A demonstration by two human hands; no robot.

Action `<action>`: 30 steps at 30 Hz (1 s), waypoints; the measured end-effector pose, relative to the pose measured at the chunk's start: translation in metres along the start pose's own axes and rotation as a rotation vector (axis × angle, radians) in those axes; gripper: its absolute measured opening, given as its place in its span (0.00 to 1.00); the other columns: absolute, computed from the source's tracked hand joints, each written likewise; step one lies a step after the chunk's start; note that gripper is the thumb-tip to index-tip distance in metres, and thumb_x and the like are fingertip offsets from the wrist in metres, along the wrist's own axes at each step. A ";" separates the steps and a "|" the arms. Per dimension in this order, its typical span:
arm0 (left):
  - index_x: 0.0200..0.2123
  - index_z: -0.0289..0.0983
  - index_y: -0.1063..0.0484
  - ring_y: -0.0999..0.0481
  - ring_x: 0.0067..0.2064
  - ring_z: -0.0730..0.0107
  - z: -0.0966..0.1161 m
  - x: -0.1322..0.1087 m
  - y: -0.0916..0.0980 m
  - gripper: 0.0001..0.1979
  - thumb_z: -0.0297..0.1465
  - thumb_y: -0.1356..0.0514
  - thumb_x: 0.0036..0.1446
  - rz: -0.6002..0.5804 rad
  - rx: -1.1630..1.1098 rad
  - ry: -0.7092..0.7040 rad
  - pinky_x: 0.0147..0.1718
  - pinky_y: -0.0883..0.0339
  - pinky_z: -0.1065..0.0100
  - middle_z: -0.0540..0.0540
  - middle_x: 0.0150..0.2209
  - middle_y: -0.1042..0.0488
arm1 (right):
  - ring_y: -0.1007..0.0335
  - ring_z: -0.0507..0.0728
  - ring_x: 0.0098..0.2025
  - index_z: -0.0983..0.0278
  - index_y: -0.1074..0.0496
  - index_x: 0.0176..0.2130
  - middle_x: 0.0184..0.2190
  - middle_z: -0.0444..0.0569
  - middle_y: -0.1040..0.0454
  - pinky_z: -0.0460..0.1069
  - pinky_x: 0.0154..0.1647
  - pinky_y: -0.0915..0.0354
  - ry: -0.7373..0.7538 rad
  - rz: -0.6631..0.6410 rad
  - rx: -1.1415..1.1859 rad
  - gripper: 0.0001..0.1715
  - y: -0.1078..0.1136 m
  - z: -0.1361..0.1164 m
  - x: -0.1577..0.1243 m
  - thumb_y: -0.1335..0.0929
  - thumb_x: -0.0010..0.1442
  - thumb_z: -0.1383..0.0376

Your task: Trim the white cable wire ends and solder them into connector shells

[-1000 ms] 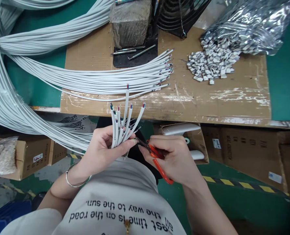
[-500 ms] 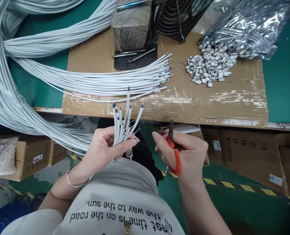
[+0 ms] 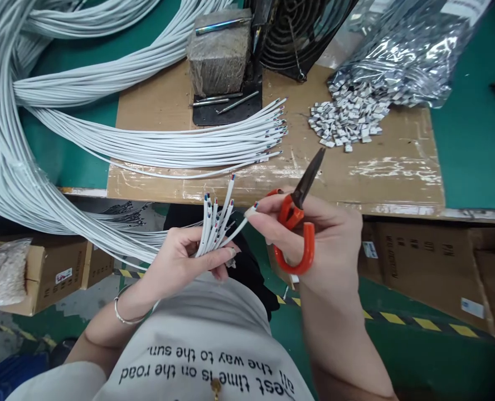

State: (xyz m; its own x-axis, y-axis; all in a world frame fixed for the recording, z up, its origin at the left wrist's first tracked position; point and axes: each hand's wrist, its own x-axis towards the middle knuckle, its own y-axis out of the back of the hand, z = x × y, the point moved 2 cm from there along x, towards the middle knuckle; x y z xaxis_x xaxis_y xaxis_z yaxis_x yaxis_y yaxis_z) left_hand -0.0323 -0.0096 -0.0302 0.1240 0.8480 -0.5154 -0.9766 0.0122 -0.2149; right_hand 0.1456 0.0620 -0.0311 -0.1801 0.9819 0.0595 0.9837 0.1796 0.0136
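My left hand [image 3: 189,256] is closed round a bunch of white cables [image 3: 214,225], whose cut ends point up and show coloured inner wires. My right hand [image 3: 314,234] carries red-handled scissors [image 3: 300,209] against its palm, dark blades pointing up and away. Its thumb and forefinger pinch the tip of one cable that leans out to the right of the bunch. On the cardboard beyond my hands lies another bundle of white cables [image 3: 189,146], ends toward the right.
Small white connectors [image 3: 348,120] spill from a silvery bag [image 3: 398,67] on the cardboard sheet [image 3: 356,184]. A black fan [image 3: 301,33] and a wrapped block [image 3: 218,61] stand at the back. Thick cable coils [image 3: 0,111] hang over the left table edge. Cartons [image 3: 418,267] sit below.
My right hand has moved to the bunch and now pinches one cable's end. The scissors have turned, blades now tilted to the upper right. The view has shifted slightly.
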 end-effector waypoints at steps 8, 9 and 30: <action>0.40 0.39 0.13 0.16 0.47 0.67 -0.003 0.005 0.008 0.05 0.34 0.28 0.64 0.053 -0.022 -0.173 0.49 0.21 0.70 0.47 0.44 0.14 | 0.42 0.48 0.23 0.59 0.19 0.30 0.23 0.40 0.27 0.47 0.21 0.46 -0.030 -0.046 -0.054 0.08 -0.002 0.005 -0.010 0.21 0.58 0.69; 0.40 0.39 0.14 0.16 0.45 0.68 -0.002 0.005 0.009 0.05 0.34 0.28 0.65 0.056 -0.011 -0.181 0.47 0.23 0.71 0.47 0.42 0.14 | 0.41 0.48 0.23 0.60 0.20 0.29 0.24 0.41 0.28 0.47 0.22 0.46 -0.030 -0.062 -0.062 0.07 -0.005 0.004 -0.011 0.22 0.58 0.69; 0.33 0.35 0.18 0.42 0.21 0.80 0.007 0.004 0.001 0.13 0.39 0.29 0.62 0.039 0.098 -0.045 0.19 0.50 0.73 0.53 0.22 0.32 | 0.40 0.51 0.19 0.59 0.20 0.25 0.14 0.39 0.35 0.50 0.23 0.40 -0.134 0.065 0.216 0.10 0.000 0.019 -0.011 0.22 0.57 0.67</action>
State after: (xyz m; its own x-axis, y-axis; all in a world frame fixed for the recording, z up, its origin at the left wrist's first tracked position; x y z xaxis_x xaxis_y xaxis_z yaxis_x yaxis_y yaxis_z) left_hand -0.0346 -0.0026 -0.0263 0.0800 0.8717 -0.4834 -0.9933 0.0291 -0.1119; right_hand 0.1482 0.0522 -0.0512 -0.1289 0.9885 -0.0795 0.9735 0.1109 -0.1999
